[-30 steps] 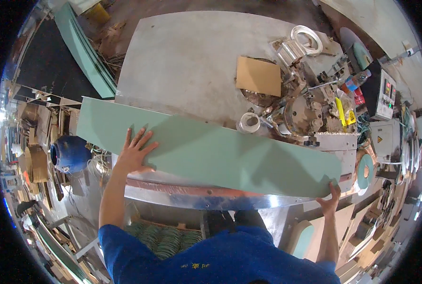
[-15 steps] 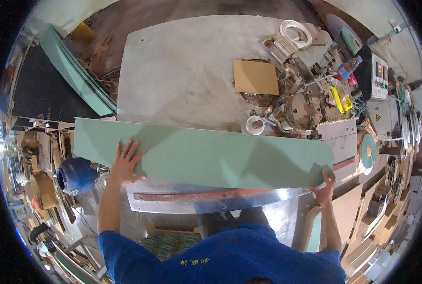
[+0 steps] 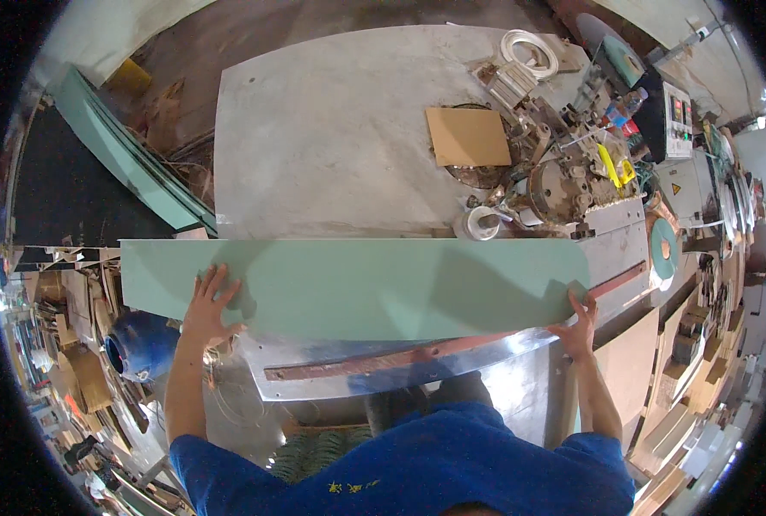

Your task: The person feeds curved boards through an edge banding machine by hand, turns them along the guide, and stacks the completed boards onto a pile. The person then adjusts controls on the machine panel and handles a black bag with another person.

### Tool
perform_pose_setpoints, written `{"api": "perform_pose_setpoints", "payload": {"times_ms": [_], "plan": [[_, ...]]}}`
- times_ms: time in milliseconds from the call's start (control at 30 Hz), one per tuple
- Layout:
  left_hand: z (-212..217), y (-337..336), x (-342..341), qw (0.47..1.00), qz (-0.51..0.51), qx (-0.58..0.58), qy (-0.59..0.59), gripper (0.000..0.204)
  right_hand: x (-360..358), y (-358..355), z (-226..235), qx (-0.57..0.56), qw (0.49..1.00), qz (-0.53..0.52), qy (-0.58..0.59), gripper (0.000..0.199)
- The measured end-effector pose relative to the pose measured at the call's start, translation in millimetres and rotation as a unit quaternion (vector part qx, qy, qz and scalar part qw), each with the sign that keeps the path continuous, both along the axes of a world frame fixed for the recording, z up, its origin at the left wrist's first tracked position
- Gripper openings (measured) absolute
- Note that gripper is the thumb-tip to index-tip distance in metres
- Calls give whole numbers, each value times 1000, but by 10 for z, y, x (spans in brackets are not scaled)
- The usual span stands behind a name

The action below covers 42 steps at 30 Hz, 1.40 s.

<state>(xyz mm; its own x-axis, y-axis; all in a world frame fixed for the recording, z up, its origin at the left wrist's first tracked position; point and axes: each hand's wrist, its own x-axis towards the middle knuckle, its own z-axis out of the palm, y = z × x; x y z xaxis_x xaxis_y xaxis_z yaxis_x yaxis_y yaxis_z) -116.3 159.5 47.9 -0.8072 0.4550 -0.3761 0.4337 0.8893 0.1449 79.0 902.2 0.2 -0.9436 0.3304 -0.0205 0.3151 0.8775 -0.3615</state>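
Note:
A long pale-green board (image 3: 357,288) lies across the near side of the metal workbench, its left end jutting past the bench edge. Its right end has rounded corners. My left hand (image 3: 206,311) rests on its left part with fingers spread flat over the top and the thumb at the near edge. At the right end my right hand (image 3: 579,328) grips the near corner, fingertips on top and thumb along the edge. Just behind the far edge are a white cup (image 3: 481,225) and the machine head (image 3: 563,191). The board's underside is hidden.
A brown cardboard square (image 3: 467,137) covers a round opening in the workbench (image 3: 314,129). Beyond it are a white tape roll (image 3: 529,53), a plastic bottle (image 3: 628,107) and a control box (image 3: 677,120). More green boards (image 3: 129,159) lean at left, above a blue drum (image 3: 142,346).
The board has slid left across the bench, both hands moving with it. Its far edge now runs level in view instead of slanting. The whole view has also turned slightly.

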Motion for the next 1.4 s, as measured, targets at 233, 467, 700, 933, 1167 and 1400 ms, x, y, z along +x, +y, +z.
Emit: {"api": "perform_pose_setpoints", "payload": {"times_ms": [233, 467, 700, 933, 1167, 1400], "plan": [[-354, -116, -688, 955, 177, -61, 232, 77, -70, -457, 74, 20, 999, -22, -34, 98], [-166, -276, -1251, 981, 158, -113, -15, 68, -190, -915, 105, 42, 998, -29, -28, 91], [-462, -834, -1053, 986, 144, -88, 16, 71, -401, -1234, 244, 15, 999, 8, -42, 88], [-598, -1409, -452, 965, 211, -134, -82, 68, -443, -1405, 163, 21, 999, 27, -36, 88], [-523, -1624, 594, 953, 293, -72, -41, 62, -450, -1381, 106, 10, 995, 93, -23, 89], [-665, -1611, 2209, 938, 336, -73, -44, 55, -614, -1273, 211, 7, 980, 195, -36, 90]]}}
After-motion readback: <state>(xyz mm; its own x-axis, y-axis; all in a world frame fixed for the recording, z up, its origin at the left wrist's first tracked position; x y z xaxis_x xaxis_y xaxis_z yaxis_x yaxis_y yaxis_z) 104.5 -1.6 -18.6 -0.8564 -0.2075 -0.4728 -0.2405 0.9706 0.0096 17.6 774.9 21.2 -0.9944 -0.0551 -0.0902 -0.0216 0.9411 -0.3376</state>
